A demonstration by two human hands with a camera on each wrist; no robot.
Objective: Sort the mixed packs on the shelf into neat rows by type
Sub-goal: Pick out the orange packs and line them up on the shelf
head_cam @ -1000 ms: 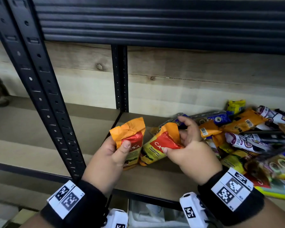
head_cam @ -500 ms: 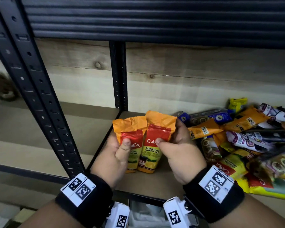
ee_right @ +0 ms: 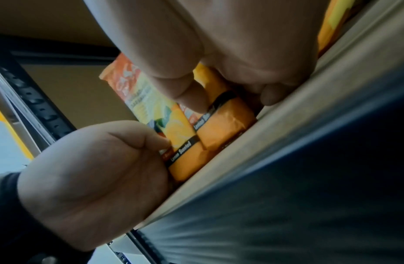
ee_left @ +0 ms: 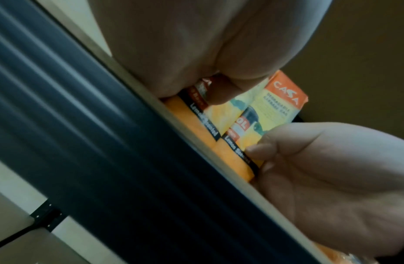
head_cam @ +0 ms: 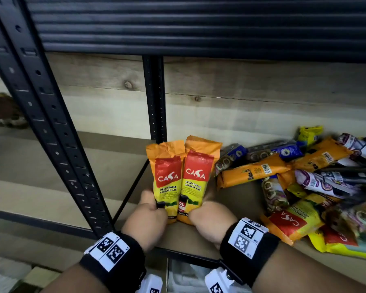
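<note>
1. Each hand pinches the bottom end of one pack: the left hand has its thumb on the front of the left orange pack with fingers curled behind, and the right hand does the same on the right orange pack. Both are closed on the wrappers, not spread.

2. The two matching packs stand side by side and touching, near the front edge of the shelf board, just right of the black rear post. Seen from the head camera they sit at the centre, with the hands at 6 o'clock below them.

3. The unsorted pile lies at 3 o'clock, apart from the pair.

4. Handling, as a judgement: the packs look light and soft, rolled bags in a crinkly paper-like wrapper. The crumpled top flaps would fold if grabbed, and the glossy printed face may slip under a thumb. The firmer lower body, where the hands are now, seems the better hold; pressing both sides together should square them up.

5. Hard to tell: whether the pack bottoms rest on the board or are held just above it. In the wrist views the fingers behind the packs are hidden, and the pictures are dim and smeared. The pile's right side is blurred and cut off by the frame, so its pack types cannot all be told.
</note>
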